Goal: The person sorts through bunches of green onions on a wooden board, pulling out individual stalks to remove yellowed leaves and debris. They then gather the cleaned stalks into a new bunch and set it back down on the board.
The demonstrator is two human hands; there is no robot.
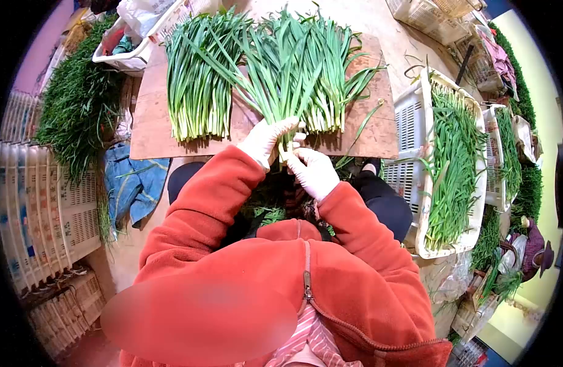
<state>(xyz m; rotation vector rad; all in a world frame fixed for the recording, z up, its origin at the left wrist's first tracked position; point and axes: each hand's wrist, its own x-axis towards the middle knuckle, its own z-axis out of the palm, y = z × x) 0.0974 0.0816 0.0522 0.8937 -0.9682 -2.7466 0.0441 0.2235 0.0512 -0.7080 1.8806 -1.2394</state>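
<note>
My left hand (266, 140), in a white glove, is closed around the pale stems of a small bunch of garlic chives (280, 92), whose green leaves fan out away from me. My gloved right hand (315, 172) is pinched at the lower stem ends, just beside the left. On the wooden board (153, 125) under them lie two piles of garlic chives, a left pile (202, 85) and a right pile (330, 85), their white ends towards me. One loose leaf (368, 125) rests near the board's right side.
At my right stands a white plastic crate (423, 208) filled with chives. Stacked crates (49, 208) and a heap of greens (79, 98) are at the left, near a blue cloth (131, 183). Another person (535, 251) is at the far right.
</note>
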